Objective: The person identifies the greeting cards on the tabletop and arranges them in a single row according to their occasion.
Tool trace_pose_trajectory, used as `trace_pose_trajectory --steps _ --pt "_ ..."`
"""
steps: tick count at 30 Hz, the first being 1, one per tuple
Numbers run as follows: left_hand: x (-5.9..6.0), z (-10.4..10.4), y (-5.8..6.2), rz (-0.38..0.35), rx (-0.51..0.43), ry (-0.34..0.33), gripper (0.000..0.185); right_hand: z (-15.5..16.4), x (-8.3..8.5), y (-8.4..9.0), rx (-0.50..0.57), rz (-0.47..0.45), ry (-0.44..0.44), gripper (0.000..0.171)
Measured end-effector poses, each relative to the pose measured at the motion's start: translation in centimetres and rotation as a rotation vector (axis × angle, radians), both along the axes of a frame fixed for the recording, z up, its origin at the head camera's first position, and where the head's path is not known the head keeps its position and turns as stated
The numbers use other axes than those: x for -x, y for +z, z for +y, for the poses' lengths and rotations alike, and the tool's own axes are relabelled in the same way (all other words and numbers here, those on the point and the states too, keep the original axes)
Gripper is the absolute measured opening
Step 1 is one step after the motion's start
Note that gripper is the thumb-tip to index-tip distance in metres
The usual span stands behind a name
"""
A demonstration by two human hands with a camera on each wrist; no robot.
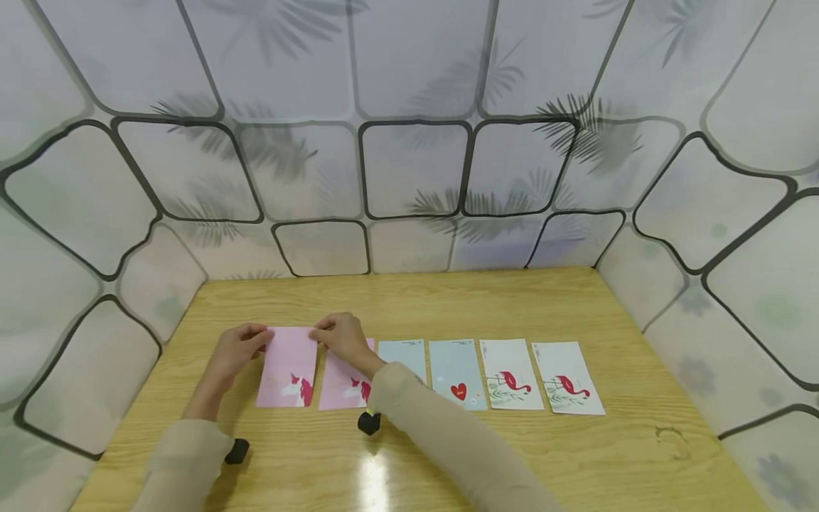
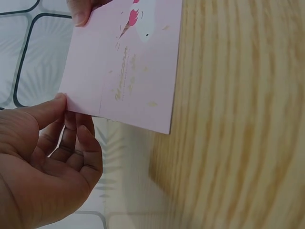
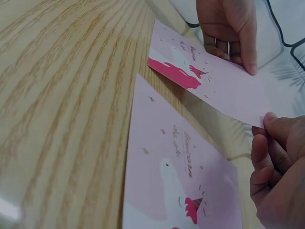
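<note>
Both hands hold a pink unicorn card (image 1: 286, 364) by its two far corners. The left hand (image 1: 232, 352) pinches the left corner between thumb and fingers; the right hand (image 1: 345, 337) pinches the right one. In the right wrist view the card's far end (image 3: 228, 90) is raised off the wood, while its near edge lies close to the tabletop. Just right of it, a second pink unicorn card (image 1: 340, 380) rests flat, partly covered by the right hand and forearm in the head view. Gold lettering shows on the held card (image 2: 128, 71) in the left wrist view.
Rightward in the same row lie two light-blue cards, one partly hidden (image 1: 402, 355) and one with a red heart (image 1: 456, 370), then two white flamingo cards (image 1: 512, 377) (image 1: 566, 380). Patterned fabric walls (image 1: 409, 171) enclose the wooden table (image 1: 409, 302) at back and sides.
</note>
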State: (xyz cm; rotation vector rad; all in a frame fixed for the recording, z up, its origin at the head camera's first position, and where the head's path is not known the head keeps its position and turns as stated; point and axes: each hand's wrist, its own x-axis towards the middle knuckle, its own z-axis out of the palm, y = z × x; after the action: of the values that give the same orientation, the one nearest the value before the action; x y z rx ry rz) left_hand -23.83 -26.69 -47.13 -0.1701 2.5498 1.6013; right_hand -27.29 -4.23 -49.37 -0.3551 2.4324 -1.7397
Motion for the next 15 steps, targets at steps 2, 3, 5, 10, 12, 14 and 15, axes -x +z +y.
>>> trace_pose_trajectory --steps 2,3,5,10,12,14,15 --pt "0.1 0.0 -0.3 0.004 -0.002 0.005 0.044 -0.1 0.1 -0.4 -0.001 0.007 -0.006 0.01" --pt "0.2 0.0 -0.4 0.006 -0.003 0.007 0.044 -0.1 0.1 -0.5 -0.002 0.008 -0.009 0.01" --pt "0.3 0.0 -0.7 0.007 0.001 0.013 0.043 -0.2 0.1 -0.6 -0.014 0.019 -0.008 0.01" --pt "0.6 -0.2 -1.4 0.01 -0.007 0.022 0.04 -0.3 0.0 -0.7 -0.062 0.057 -0.007 0.011" --pt "0.7 -0.2 -1.7 0.016 -0.013 0.023 0.039 -0.3 0.0 -0.7 -0.09 0.075 -0.014 0.01" --pt "0.7 -0.1 -1.9 0.026 -0.015 0.019 0.038 -0.3 -0.1 -0.8 -0.122 0.094 -0.022 0.011" --pt "0.8 -0.1 -2.0 0.029 -0.013 0.016 0.038 -0.3 -0.1 -0.9 -0.138 0.102 -0.025 0.011"
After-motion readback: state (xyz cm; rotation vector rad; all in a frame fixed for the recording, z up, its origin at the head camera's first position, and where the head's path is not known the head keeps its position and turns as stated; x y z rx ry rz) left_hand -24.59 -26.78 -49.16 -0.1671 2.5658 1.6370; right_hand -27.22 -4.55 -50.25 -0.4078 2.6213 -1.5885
